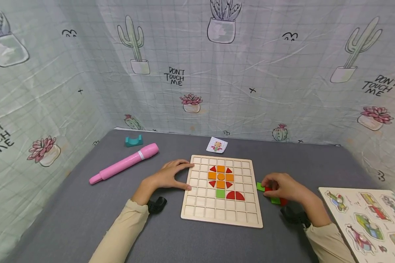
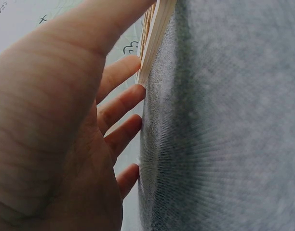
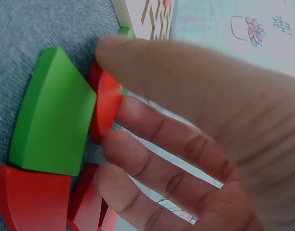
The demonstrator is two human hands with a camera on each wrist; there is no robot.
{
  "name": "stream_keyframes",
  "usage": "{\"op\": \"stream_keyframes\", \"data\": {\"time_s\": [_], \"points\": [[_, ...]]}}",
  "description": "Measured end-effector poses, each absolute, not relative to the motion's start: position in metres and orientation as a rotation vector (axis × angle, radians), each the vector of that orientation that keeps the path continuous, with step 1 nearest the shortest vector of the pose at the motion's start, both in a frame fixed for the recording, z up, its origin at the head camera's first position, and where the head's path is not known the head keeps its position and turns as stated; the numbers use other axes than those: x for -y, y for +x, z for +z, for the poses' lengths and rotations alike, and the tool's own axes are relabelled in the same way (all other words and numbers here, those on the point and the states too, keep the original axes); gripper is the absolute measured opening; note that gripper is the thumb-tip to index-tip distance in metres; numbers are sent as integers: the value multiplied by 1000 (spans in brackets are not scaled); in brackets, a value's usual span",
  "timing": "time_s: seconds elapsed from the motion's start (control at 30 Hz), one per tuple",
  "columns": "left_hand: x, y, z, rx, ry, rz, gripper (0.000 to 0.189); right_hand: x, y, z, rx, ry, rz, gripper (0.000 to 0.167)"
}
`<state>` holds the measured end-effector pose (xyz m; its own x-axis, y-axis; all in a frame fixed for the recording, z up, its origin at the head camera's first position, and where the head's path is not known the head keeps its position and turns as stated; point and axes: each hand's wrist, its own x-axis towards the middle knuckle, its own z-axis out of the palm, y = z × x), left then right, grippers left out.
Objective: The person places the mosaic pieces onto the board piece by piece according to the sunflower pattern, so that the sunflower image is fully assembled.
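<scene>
A square wooden grid board [image 1: 199,212] lies on the grey table, bearing orange squares, an orange disc, small red triangles, a green square [image 1: 220,193] and two red quarter-circle blocks [image 1: 239,196]. My left hand [image 1: 168,178] rests at the board's left edge, thumb and index fingertips touching it, fingers spread. Right of the board, my right hand [image 1: 284,187] pinches a red block [image 3: 109,98] between thumb and fingertips, low over the table. Beside it in the right wrist view are a larger green block [image 3: 53,113] and another red block [image 3: 34,197].
A small picture card [image 1: 217,145] lies behind the board. At the left are a pink pen-shaped object [image 1: 126,163] and a teal cradle-shaped piece [image 1: 133,141]. A vehicle puzzle board [image 1: 345,215] lies near my right forearm. Printed cloth [image 1: 197,65] hangs around the table.
</scene>
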<state>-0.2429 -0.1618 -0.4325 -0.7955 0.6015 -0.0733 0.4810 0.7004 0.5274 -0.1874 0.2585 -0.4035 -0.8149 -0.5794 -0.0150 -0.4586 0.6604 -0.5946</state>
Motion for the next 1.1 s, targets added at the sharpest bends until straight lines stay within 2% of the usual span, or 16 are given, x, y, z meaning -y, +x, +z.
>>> {"op": "stream_keyframes", "data": {"time_s": [0.3, 0.73, 1.1], "points": [[162, -243, -432, -2670, 870, 745, 81, -259, -187, -403, -2678, -918, -851, 19], [162, -243, -432, -2666, 866, 743, 81, -265, -186, -400, -2745, -771, -765, 21], [162, -243, -433, -2668, 870, 740, 81, -259, -184, -392, -2743, -887, -798, 23]]}}
